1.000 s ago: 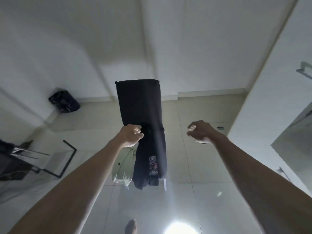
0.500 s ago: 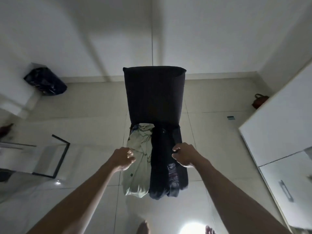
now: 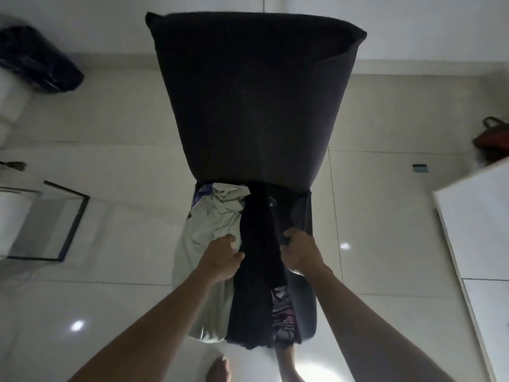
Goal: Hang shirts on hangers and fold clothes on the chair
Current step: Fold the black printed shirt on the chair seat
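A chair with a tall dark backrest fills the middle of the view. Clothes lie heaped on its seat. A dark garment drapes down the middle and over the front edge. A pale green shirt lies to its left, and a garment with a pink and white print peeks out at the lower right. My left hand grips the dark garment's left edge. My right hand grips its right edge. No hanger is in sight.
A black bag lies on the tiled floor at the far left. A dark-framed glass panel sits left of the chair. A red bag is at the right, above a white cabinet. My bare feet show below the chair.
I have moved closer to the chair, which now looms larger. Both hands have gone from curled in the air down onto the clothes and taken hold of the dark garment.
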Tool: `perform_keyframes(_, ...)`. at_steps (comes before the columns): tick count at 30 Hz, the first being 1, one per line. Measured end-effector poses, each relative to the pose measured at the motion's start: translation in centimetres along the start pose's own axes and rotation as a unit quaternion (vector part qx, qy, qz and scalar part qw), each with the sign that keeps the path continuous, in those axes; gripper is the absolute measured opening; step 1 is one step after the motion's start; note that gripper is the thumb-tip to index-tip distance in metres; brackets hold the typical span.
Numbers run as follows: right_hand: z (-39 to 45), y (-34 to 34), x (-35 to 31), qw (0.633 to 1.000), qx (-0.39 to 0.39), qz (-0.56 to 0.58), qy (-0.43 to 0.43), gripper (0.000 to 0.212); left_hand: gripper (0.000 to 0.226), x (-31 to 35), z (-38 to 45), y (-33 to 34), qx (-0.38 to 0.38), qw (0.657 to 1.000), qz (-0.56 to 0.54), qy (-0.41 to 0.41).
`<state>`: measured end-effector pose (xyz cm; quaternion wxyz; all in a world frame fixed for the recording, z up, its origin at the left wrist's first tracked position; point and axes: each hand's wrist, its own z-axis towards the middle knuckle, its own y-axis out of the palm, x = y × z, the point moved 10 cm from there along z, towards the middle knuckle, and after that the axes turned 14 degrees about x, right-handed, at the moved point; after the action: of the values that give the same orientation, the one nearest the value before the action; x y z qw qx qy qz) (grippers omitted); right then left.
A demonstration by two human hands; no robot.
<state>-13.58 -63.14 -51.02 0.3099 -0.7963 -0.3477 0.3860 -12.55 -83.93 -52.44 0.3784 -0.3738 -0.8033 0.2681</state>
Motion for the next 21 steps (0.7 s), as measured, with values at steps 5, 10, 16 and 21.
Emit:
perform_keyframes(5,7.2,6.3,3.7,0.999,-0.022,-0.018,0.026,0.067,0.073,-0.3,7.0,7.9,0.023,0.995,-0.035,-0.09)
perform_keyframes(10,7.9,7.6,4.0,0.999,0.028,0.002,0.034,0.061,0.05,-1.3,7.6,9.1,0.114,0.97,-0.113,-0.183)
perform_keyframes(16,8.8,6.9,5.7,0.985,0.063,0.137,0.088,0.035,0.042,-0.3,7.7,11.0,0.1,0.942,-0.229,-0.222)
perform_keyframes(21,7.3,3.7,6.4,0.955,0.097,0.263,0.098,0.014,0.023,1.8,6.5,9.8,0.061,0.909,-0.36,-0.202)
